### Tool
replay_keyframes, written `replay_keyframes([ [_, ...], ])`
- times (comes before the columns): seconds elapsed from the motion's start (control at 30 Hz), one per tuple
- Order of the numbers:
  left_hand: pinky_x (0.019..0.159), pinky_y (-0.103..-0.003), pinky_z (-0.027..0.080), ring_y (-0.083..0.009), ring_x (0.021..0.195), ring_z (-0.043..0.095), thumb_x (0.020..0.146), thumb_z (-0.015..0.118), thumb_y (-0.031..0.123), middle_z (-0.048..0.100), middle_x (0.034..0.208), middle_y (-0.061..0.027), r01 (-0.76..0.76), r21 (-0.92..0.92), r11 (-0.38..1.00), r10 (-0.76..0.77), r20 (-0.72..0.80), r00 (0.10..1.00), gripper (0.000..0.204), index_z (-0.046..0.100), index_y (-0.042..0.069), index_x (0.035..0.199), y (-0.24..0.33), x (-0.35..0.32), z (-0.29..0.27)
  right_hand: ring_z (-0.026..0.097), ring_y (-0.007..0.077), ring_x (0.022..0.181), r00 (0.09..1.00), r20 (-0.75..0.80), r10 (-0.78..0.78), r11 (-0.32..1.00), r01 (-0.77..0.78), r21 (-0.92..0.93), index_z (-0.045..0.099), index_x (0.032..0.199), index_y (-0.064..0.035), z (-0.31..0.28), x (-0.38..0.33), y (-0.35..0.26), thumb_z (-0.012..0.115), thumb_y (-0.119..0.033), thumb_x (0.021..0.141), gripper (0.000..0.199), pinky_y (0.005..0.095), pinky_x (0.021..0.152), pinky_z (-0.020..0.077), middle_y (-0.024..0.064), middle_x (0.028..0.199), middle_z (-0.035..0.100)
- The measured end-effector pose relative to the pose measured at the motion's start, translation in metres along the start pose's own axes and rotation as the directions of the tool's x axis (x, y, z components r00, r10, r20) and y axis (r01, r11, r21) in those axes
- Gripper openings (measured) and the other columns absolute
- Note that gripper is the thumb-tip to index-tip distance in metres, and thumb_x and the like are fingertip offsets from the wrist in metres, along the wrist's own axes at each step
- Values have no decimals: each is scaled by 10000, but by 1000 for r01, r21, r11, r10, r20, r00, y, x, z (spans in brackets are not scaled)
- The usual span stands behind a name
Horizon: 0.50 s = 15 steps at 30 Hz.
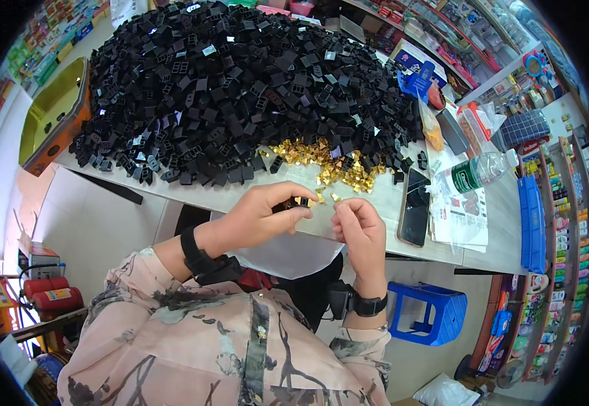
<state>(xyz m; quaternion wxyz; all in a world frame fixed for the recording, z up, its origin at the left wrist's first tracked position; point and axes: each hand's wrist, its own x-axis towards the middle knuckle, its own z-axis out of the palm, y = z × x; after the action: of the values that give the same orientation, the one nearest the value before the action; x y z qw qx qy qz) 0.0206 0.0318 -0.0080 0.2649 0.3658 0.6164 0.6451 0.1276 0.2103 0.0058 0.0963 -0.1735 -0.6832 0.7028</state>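
My left hand (267, 211), at the table's front edge, is closed around a small black plastic block (299, 202) with a gold bit showing at it. To its right, my right hand (360, 230) pinches a tiny gold metal piece (337, 198) between thumb and fingertip. The two hands are a little apart. Just beyond them lies a scatter of gold metal pieces (348, 177). Behind those rises a big heap of black plastic blocks (240, 88), many with small compartments.
At the right lie a phone (414, 206), a plastic bottle (477, 173) on its side, papers (467, 223) and a blue tray (531, 223). A yellow-lined box (54, 115) stands left of the heap. Below the table is a blue stool (427, 312); stocked shelves (565, 271) flank the right.
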Motion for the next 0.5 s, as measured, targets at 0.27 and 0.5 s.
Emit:
replay_keyframes([
  [0.27, 531, -199, 452, -70, 634, 585, 907, 585, 114, 625, 841, -28, 212, -481, 851, -294, -102, 950, 136, 609, 58, 1029, 18, 10, -16, 494, 30, 661, 983, -58, -176, 960, 158, -231, 605, 986, -10, -1, 7, 14, 633, -107, 895, 136, 169, 584, 400, -23, 802, 581],
  [0.5, 534, -257, 478, -134, 607, 591, 876, 621, 172, 611, 779, -59, 132, -51, 990, -141, -243, 960, 204, 564, 26, 1007, 10, 12, -34, 524, 64, 629, 941, -3, -338, 758, 271, -593, 640, 980, -25, 9, 8, 2, 688, -91, 830, 171, 200, 570, 423, 8, 750, 572],
])
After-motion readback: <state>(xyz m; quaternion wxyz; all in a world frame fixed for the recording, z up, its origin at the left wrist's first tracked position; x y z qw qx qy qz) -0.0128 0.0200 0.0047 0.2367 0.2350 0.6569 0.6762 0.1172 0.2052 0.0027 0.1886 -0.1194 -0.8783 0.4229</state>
